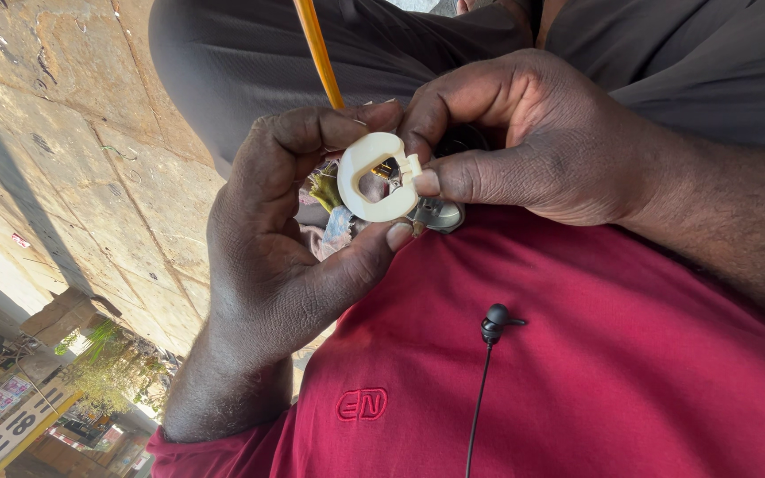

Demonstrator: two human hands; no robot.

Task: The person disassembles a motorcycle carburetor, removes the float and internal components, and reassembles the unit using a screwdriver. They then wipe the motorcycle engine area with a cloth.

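**Holding a white plastic ring between both hands, close to the chest**

Gripping observed on both sides. The left hand (pixel 276 239) is curled around a white plastic ring (pixel 375 177), with its forefinger bent over the top edge and its thumb pressed against the lower edge. The right hand (pixel 524 133) comes in from the other side; its thumb lies flat against the ring's right edge, where a small notched tab sticks out, and its forefinger curls down onto the top. Both hands are closed on the same part, so the ring sits pinched between them at the centre of the view.

Ring: flat, off-white, with an irregular opening in the middle. Through the opening a small brass-coloured metal piece (pixel 389 168) shows. Just below and to the right of the ring, touching the right thumb, sits a grey metal part (pixel 440 214); whether it is joined to the ring cannot be told. Behind the ring, in the left palm, are bits of yellowish and bluish material (pixel 329 208), too hidden to identify.

A yellow rod (pixel 319 53) runs from the top edge down behind the left forefinger.

Surroundings: red shirt (pixel 595 354) fills the lower right, with a black earphone (pixel 493 323) and its thin cable hanging on it. Dark grey trousers (pixel 241 53) above. Stone paving (pixel 64 133) at left.
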